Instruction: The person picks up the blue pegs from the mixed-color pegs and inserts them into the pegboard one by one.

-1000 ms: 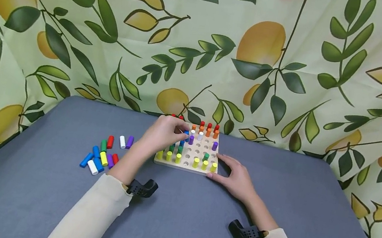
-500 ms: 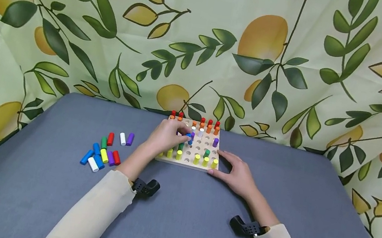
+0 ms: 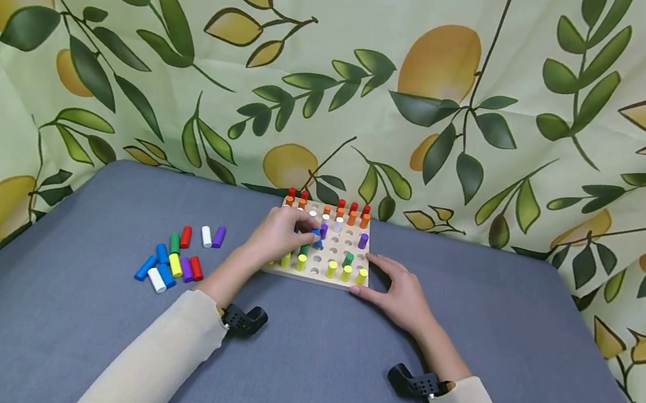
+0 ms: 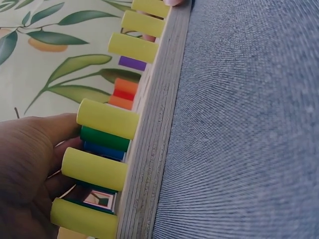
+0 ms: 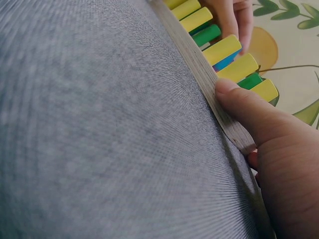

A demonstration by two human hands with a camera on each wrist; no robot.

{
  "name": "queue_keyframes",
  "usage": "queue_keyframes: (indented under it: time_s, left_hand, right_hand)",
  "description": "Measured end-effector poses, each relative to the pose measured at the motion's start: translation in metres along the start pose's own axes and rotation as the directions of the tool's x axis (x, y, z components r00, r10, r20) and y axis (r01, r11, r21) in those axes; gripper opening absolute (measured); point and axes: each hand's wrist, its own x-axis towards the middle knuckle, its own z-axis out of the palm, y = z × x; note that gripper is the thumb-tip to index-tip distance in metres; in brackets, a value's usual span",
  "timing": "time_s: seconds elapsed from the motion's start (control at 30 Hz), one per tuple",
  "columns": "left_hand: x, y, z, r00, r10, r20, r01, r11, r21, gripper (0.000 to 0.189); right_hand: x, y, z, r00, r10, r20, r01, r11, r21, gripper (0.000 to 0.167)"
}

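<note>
A wooden pegboard point(image 3: 311, 279) lies at the back middle of the table, with rows of coloured pegs standing in its holes. My left hand point(image 3: 275, 236) reaches over its left half and pinches a blue peg point(image 3: 318, 239) between thumb and fingertips, at an open hole in the middle rows. In the left wrist view this hand point(image 4: 22, 169) is partly behind yellow pegs point(image 4: 94, 169). At the board's front right corner my right hand point(image 3: 399, 299) grips the edge. The right wrist view shows its thumb point(image 5: 244, 107) on the front edge, close to the yellow pegs point(image 5: 238, 67).
Loose pegs in red, green, blue, yellow, white and purple lie in a pile point(image 3: 169, 265) left of the board. A white peg point(image 3: 206, 236) and a purple peg point(image 3: 219, 236) lie slightly apart from it. A leaf-patterned cloth point(image 3: 335, 120) hangs behind the grey-blue table point(image 3: 323, 369).
My left hand has shifted slightly right over the board with the blue peg, from beside other blue pegs to the hole in the middle. My right hand keeps its hold on the board.
</note>
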Motion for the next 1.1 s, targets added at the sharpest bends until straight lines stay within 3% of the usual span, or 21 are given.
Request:
queue_keyframes:
  time_s: [0.57, 1.1]
  left_hand:
    - [0.0016, 0.0041, 0.0043, 1.000, -0.024, -0.004, 0.025, 0.999, 0.043, 0.021]
    - [-0.0005, 0.0027, 0.0067, 1.000, -0.021, -0.023, 0.021, 1.000, 0.008, 0.019]
  right_hand:
    - [0.0007, -0.0005, -0.0031, 1.000, 0.020, 0.020, -0.020, 1.000, -0.005, 0.077]
    - [-0.0007, -0.0012, -0.0018, 1.000, 0.012, 0.018, -0.012, 1.000, 0.002, 0.077]
